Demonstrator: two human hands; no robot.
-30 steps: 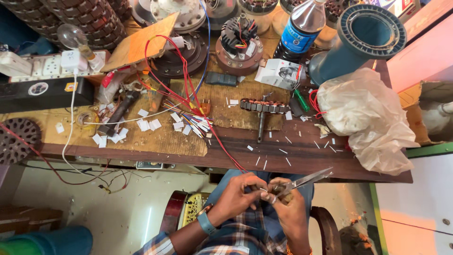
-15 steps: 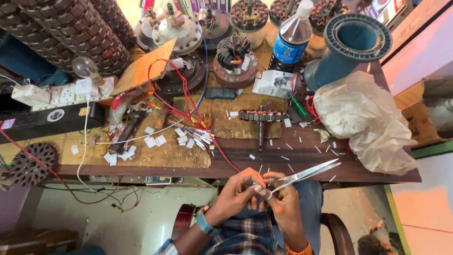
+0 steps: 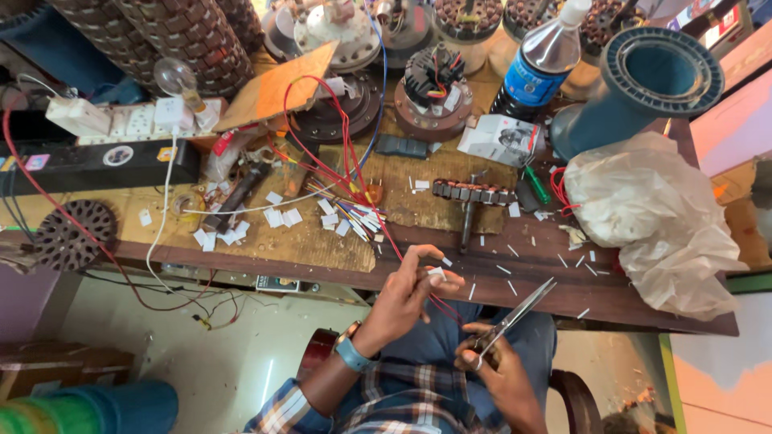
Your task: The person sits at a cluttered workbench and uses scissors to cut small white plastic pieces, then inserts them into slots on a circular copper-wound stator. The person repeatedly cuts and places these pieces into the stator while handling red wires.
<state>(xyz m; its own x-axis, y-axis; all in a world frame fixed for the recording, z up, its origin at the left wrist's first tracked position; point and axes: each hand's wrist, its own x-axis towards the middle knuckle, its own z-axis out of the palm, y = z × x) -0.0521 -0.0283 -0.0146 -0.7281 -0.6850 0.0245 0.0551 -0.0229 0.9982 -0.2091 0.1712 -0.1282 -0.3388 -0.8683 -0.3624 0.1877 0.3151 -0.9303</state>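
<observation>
My left hand [image 3: 406, 293] is raised at the front edge of the wooden workbench [image 3: 322, 241] and pinches a small white paper strip [image 3: 437, 273] between its fingertips. A thin red wire [image 3: 418, 281] runs under it toward the bench. Lower and to the right, my right hand [image 3: 490, 362] grips a pair of scissors [image 3: 515, 317] by the handles, blades pointing up and right over the bench edge. The two hands are apart. A blue watch sits on my left wrist.
White paper bits [image 3: 281, 217] and coloured wires [image 3: 354, 213] litter the bench. A rotor on a shaft [image 3: 470, 193] lies centre, a plastic bottle [image 3: 535, 68], teal housing [image 3: 643, 80] and white plastic bag [image 3: 651, 217] at right. A power strip [image 3: 137, 120] and laminated core [image 3: 72, 233] sit left.
My hands have separated: the left rose toward the bench edge with the white strip, the right dropped back with the scissors. The view shifted down slightly.
</observation>
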